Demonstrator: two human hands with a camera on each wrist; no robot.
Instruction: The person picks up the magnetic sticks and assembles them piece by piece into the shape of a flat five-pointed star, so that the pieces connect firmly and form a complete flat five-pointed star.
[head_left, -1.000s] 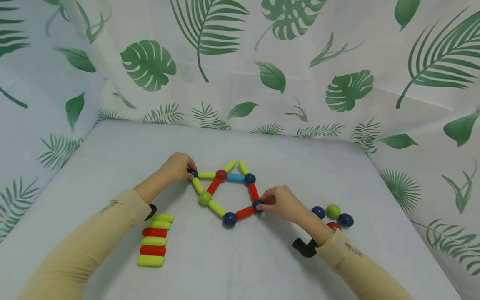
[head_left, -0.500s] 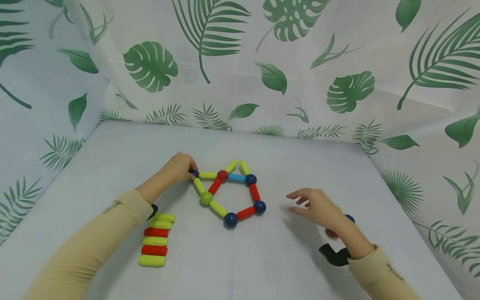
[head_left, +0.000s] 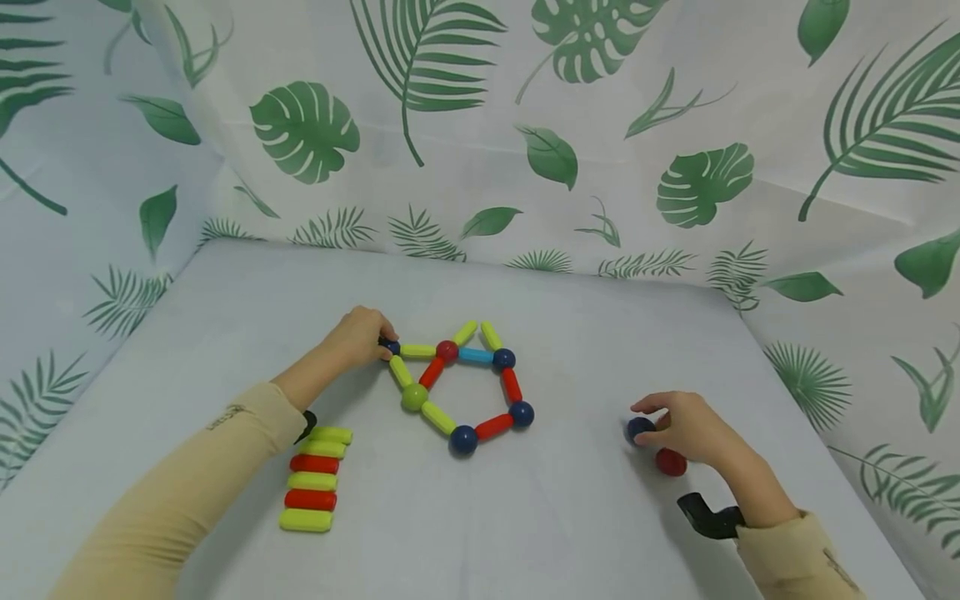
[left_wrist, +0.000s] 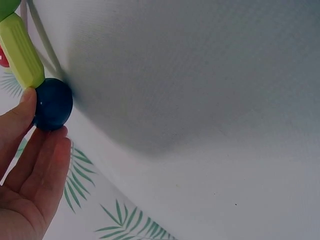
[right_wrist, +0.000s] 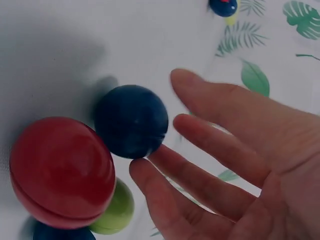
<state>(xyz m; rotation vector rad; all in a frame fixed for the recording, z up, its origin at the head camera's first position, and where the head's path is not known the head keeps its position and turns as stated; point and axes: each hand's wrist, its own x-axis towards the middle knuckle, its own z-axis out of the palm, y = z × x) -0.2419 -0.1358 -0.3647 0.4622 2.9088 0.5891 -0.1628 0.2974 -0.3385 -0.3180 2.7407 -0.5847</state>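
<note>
At the outer left corner of a ball-and-stick frame, my left hand [head_left: 357, 335] pinches a dark blue ball [left_wrist: 53, 104] between thumb and fingers. A yellow-green rod [left_wrist: 22, 52] joins that ball. The frame links a red ball [head_left: 447, 351], a green ball [head_left: 415, 397] and several blue balls with coloured rods. Two yellow-green rods stick out at its far side, their tips apart. On the right, my right hand [head_left: 693, 427] is around a loose blue ball [right_wrist: 131, 121]; the fingertips meet its edge, while the thumb stands apart. A loose red ball [right_wrist: 62, 172] sits beside it.
A column of loose yellow-green and red rods [head_left: 311, 482] lies left of the frame, near my left forearm. Under my right hand are a green ball [right_wrist: 116, 210] and another blue ball [right_wrist: 62, 232]. A leaf-printed cloth [head_left: 480, 167] rises behind the white table [head_left: 525, 533].
My right hand has let go of the frame's right blue ball and moved right to the loose balls. My left hand stays on its blue ball. The view has shifted slightly.
</note>
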